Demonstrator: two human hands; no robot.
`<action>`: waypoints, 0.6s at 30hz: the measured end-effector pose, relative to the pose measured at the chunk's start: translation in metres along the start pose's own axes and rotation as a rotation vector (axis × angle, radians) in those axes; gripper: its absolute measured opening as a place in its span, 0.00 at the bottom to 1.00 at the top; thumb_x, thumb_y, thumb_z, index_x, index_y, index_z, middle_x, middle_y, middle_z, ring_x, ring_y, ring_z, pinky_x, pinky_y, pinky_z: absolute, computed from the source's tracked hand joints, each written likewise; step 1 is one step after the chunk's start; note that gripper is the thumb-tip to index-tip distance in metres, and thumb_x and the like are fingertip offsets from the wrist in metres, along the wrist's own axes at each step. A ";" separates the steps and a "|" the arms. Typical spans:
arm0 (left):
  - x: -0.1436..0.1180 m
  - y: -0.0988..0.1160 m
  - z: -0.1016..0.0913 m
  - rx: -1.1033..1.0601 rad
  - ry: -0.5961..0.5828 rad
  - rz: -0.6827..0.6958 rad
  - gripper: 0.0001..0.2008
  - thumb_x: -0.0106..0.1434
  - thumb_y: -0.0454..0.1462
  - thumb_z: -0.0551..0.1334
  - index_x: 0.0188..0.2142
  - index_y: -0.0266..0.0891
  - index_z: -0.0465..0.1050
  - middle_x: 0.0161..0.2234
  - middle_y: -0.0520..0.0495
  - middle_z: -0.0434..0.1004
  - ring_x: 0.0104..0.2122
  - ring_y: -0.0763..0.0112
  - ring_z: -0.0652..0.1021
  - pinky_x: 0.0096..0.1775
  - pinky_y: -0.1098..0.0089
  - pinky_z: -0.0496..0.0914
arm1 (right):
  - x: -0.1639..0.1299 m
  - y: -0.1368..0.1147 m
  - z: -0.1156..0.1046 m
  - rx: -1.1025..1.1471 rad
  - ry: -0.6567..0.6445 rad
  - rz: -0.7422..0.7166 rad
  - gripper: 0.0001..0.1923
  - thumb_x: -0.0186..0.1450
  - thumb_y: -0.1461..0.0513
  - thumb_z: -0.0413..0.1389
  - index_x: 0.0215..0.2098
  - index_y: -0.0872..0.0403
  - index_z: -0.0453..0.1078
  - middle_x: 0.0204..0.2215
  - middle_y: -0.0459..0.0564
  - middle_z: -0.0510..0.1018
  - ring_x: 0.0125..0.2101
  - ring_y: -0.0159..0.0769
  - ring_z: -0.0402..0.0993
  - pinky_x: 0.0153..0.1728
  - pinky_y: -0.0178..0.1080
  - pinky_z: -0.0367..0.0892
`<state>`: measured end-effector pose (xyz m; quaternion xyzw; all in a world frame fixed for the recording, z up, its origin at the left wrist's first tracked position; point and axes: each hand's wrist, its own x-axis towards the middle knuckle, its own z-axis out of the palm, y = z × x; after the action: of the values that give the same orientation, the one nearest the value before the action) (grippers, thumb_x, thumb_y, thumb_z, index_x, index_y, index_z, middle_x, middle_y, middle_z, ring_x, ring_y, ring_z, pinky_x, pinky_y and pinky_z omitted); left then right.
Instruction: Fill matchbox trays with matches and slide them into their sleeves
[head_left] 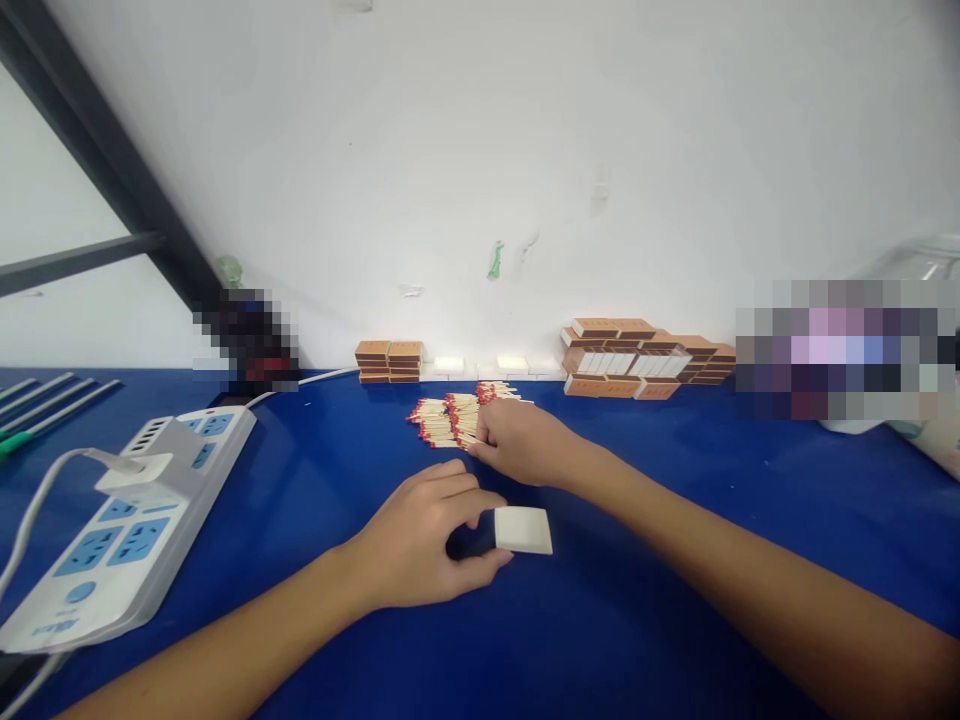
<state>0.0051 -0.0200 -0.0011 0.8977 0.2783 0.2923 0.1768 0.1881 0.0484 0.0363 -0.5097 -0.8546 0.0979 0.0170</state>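
My left hand (pixel 424 535) rests on the blue table (pixel 637 600) and pinches a small white matchbox tray (pixel 523 529) between thumb and fingers at its left end. My right hand (pixel 521 440) reaches forward onto a pile of red-tipped matches (pixel 446 420), with its fingers curled on the pile's right side. Whether matches are pinched in those fingers is hidden.
Brown matchbox sleeves stand in a small stack (pixel 388 361) and a larger heap (pixel 645 360) along the white wall, with white trays (pixel 480 366) between them. A white power strip (pixel 127 520) with a plugged-in adapter lies at the left. Grey bars (pixel 45 395) lie far left.
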 end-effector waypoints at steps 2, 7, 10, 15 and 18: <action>0.000 -0.001 0.000 0.013 -0.002 -0.010 0.14 0.64 0.38 0.70 0.48 0.39 0.79 0.30 0.50 0.76 0.33 0.65 0.75 0.40 0.64 0.72 | 0.000 -0.001 -0.003 -0.011 -0.023 -0.003 0.13 0.72 0.59 0.56 0.30 0.55 0.71 0.25 0.50 0.75 0.25 0.34 0.66 0.26 0.38 0.52; 0.001 -0.003 -0.002 0.063 0.013 -0.058 0.12 0.65 0.39 0.69 0.48 0.39 0.79 0.30 0.50 0.75 0.32 0.65 0.74 0.39 0.64 0.70 | -0.002 0.002 -0.006 -0.037 -0.053 0.006 0.11 0.73 0.60 0.54 0.35 0.57 0.73 0.30 0.52 0.78 0.28 0.35 0.69 0.27 0.38 0.52; 0.003 -0.003 -0.004 0.097 0.013 -0.107 0.11 0.65 0.39 0.69 0.46 0.39 0.79 0.29 0.51 0.73 0.32 0.65 0.73 0.38 0.64 0.69 | -0.003 0.004 -0.005 -0.047 -0.050 0.015 0.10 0.73 0.61 0.54 0.37 0.57 0.74 0.34 0.54 0.80 0.31 0.36 0.71 0.28 0.38 0.52; 0.003 -0.005 -0.005 0.126 0.016 -0.157 0.10 0.67 0.40 0.67 0.46 0.40 0.80 0.29 0.51 0.73 0.32 0.66 0.72 0.37 0.64 0.67 | -0.005 0.007 -0.004 -0.029 -0.035 0.038 0.10 0.74 0.60 0.55 0.38 0.56 0.73 0.36 0.54 0.81 0.33 0.36 0.73 0.30 0.37 0.55; 0.003 -0.009 -0.005 0.137 0.030 -0.194 0.11 0.66 0.40 0.68 0.47 0.41 0.80 0.29 0.51 0.74 0.33 0.66 0.72 0.37 0.65 0.67 | -0.010 0.013 -0.006 -0.012 0.007 0.066 0.10 0.74 0.58 0.56 0.38 0.56 0.73 0.39 0.55 0.81 0.37 0.38 0.75 0.32 0.37 0.58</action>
<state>0.0006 -0.0110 -0.0007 0.8721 0.3858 0.2675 0.1383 0.2051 0.0469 0.0402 -0.5379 -0.8379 0.0914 0.0134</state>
